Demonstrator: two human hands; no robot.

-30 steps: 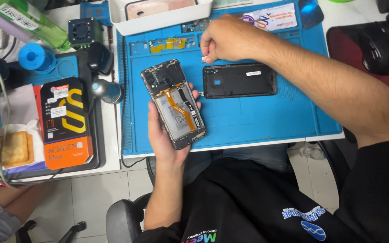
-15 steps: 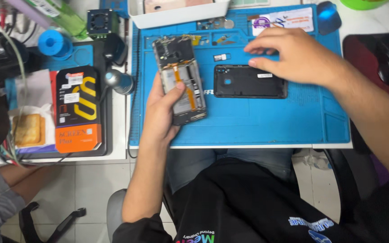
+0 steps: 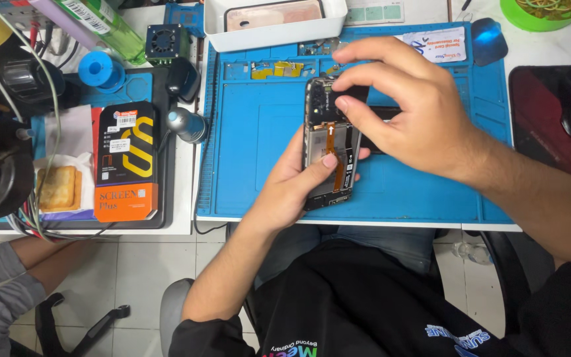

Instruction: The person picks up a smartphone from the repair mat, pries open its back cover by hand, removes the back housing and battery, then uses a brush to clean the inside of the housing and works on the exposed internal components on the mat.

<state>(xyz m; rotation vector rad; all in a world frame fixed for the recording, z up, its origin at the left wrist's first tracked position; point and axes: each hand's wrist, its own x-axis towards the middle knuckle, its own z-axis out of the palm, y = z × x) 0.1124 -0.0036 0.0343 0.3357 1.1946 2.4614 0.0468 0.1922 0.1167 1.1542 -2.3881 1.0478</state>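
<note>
Left hand (image 3: 292,188) wrapped around an opened phone (image 3: 328,145), back cover off, thumb laid across the orange flex ribbon (image 3: 337,158) near the middle, fingers cupping the far edge from below. Held just above the blue work mat (image 3: 252,145), upper end tilted away from the body. Right hand (image 3: 404,112) arched over the phone's top end, fingertips (image 3: 342,104) pinched down at the camera corner; whether anything small sits between them cannot be told. Just beyond the right hand's knuckles, a white tray (image 3: 275,30) with a pale phone panel inside; partly hidden under the palm, a dark back cover (image 3: 384,114) flat on the mat. Off to the left hand's outer side, well apart, an orange and black box (image 3: 127,165) and a small silver-tipped bottle (image 3: 186,125).

Probably light and stiff along the frame, yet fragile inside: bare board, thin ribbon, exposed connectors. Best gripped by the long side rails, as the left hand does, with pressure kept off the ribbon and glass. Likely slippery at the smooth edges, so a full wrap rather than a fingertip pinch.
</note>
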